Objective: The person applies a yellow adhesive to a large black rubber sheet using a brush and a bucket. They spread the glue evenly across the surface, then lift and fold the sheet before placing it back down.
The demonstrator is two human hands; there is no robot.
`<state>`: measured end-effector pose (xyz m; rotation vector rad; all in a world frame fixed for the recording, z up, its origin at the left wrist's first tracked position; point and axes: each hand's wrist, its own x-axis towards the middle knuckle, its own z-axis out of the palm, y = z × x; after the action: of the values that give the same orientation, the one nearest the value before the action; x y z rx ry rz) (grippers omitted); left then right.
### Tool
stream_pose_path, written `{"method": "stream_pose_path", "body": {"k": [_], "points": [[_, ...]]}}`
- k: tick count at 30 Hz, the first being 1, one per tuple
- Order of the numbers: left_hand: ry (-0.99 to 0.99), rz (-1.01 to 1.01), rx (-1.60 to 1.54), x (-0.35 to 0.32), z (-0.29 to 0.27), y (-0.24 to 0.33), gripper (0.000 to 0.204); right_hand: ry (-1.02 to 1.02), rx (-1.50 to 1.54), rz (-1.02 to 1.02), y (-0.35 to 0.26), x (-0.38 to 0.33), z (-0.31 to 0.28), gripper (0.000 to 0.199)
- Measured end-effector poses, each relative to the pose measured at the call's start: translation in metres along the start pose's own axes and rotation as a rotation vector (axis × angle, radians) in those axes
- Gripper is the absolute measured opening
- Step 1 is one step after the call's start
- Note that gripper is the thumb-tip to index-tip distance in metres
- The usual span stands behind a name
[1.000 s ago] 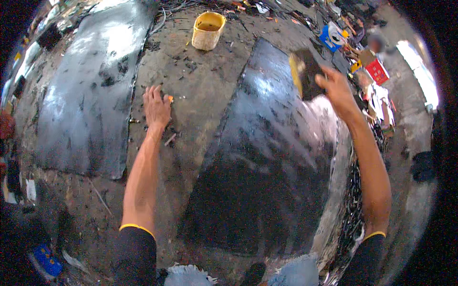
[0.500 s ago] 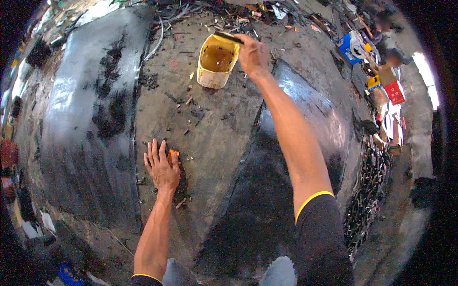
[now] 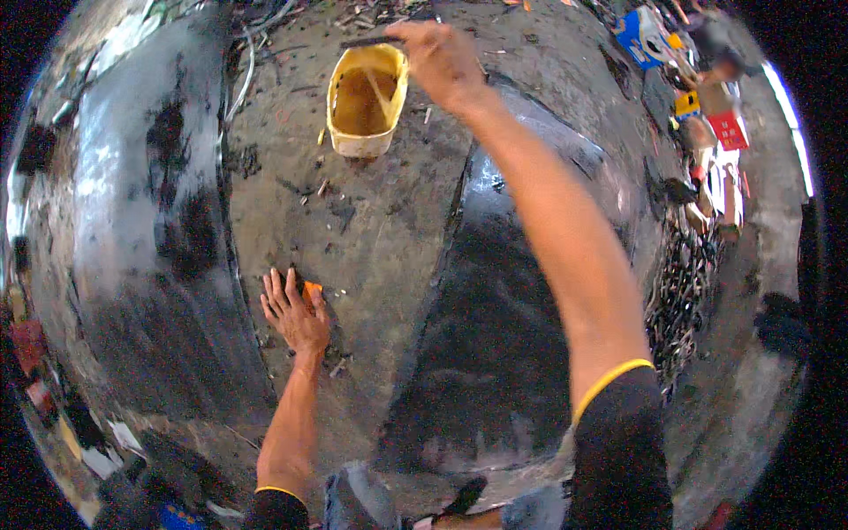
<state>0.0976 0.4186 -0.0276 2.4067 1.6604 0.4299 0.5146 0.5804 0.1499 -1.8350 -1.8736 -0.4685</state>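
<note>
My right hand (image 3: 440,66) is closed around a dark, flat, narrow brush-like tool (image 3: 369,41), held over the far rim of a yellowish plastic tub (image 3: 362,144). Amber-brown liquid (image 3: 360,99) lies in the tub, and a pale streak slants down inside it, too blurred to make out. On the dirty work surface (image 3: 371,238), my left hand (image 3: 299,316) rests palm down, fingers spread. A small orange piece (image 3: 312,296) shows beside its thumb, partly covered by the hand.
Black shiny sheets lie on both sides, a left sheet (image 3: 115,291) and a right sheet (image 3: 495,344). Scraps are scattered around the tub. To the right are a heap of dark links (image 3: 685,300), a red box (image 3: 728,131), a blue-and-white package (image 3: 638,40) and another person (image 3: 720,75).
The view has shifted, so the tub sits further left. My right hand and its tool have moved left across the tub's far rim. My left hand stays flat beside the orange piece.
</note>
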Motion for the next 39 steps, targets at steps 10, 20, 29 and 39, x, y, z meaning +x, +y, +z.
{"method": "stream_pose_path", "body": {"k": [10, 20, 29, 39], "points": [[0.064, 0.074, 0.025, -0.010, 0.001, 0.001, 0.056, -0.170, -0.174, 0.093, -0.023, -0.141, -0.060, 0.029], [0.102, 0.205, -0.051, -0.001, 0.009, -0.054, 0.044, -0.270, -0.016, 0.862, -0.091, -0.396, -0.394, 0.029], [-0.097, 0.149, 0.062, 0.031, -0.213, -0.166, 0.014, -0.537, -0.434, 1.826, -0.382, -0.899, -0.795, 0.047], [0.340, -0.234, -0.438, 0.077, -0.239, 0.034, 0.036, -0.598, -0.441, 1.984, -0.391, -0.859, -0.804, 0.035]]}}
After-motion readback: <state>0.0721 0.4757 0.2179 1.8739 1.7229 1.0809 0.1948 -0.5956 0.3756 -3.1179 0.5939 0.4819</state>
